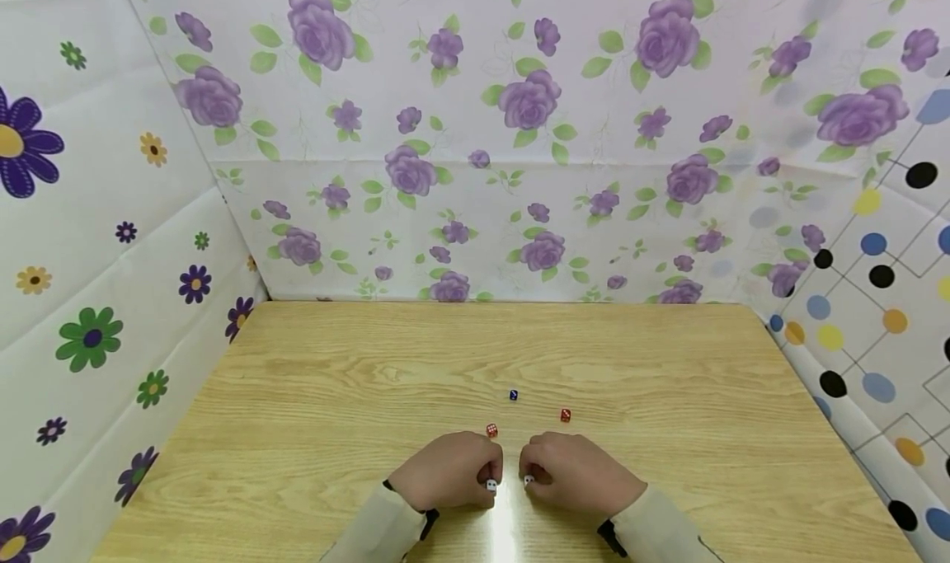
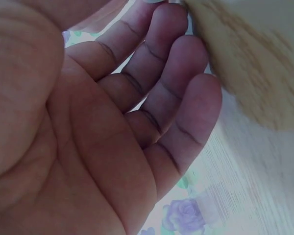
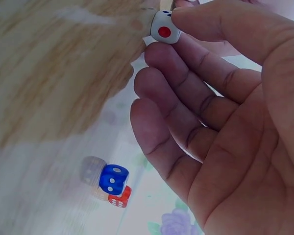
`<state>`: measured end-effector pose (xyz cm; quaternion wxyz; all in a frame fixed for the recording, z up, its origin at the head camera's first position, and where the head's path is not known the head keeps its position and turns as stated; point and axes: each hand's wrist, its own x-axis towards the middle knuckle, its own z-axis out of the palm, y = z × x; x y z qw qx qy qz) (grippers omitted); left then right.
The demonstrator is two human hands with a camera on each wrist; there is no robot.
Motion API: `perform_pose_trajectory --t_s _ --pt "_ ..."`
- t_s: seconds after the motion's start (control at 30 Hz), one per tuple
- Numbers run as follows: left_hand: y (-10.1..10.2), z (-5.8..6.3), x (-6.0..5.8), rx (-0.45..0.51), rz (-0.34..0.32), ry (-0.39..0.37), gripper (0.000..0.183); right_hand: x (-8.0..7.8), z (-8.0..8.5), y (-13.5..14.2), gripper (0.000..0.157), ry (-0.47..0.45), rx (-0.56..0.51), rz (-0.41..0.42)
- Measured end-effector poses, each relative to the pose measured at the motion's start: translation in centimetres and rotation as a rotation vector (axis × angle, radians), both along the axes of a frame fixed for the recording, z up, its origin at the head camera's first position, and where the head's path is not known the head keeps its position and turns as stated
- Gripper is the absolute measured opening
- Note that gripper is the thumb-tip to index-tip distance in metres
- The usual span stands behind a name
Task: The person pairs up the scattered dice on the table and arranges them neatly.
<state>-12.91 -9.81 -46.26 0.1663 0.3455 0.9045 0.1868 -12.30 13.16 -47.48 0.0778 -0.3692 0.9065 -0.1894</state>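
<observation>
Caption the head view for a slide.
Left hand and right hand each pinch a white die near two red dice and a blue die on a wood-grain table.

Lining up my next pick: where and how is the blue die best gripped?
Probably pinch two opposite side faces of the blue die from above: it is a small cube resting on the wood-grain table, and the red die by the left hand could obstruct a low approach from there.

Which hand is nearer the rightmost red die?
Right. The right hand, pinching a white die, is just on the near side of that red die; the left hand, pinching another white die, is farther off, to its left.
</observation>
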Motion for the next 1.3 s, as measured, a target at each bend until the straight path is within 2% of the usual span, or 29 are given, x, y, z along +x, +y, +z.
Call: perform_pose_trajectory --t_s 0.3,0.7,0.8,0.97,1.3 --pt "-0.01 0.0 -0.03 -0.004 0.006 0.001 0.021 -0.05 -0.11 0.04 0.011 0.029 -0.012 0.026" --pt "-0.26 0.1 -0.12 -0.009 -0.005 -0.014 0.021 -0.1 -0.14 0.13 0.01 0.006 -0.002 0.012" --pt "-0.59 0.21 -0.19 -0.01 0.012 -0.029 0.018 -0.09 -0.1 0.26 0.012 0.0 0.006 0.013" --pt "-0.94 0.53 -0.19 -0.003 0.045 -0.043 0.015 0.01 -0.19 0.57 0.012 0.051 0.007 0.003" --pt "-0.64 0.33 -0.19 -0.011 0.033 -0.019 0.016 -0.12 -0.13 0.2 0.009 0.065 -0.001 0.018"
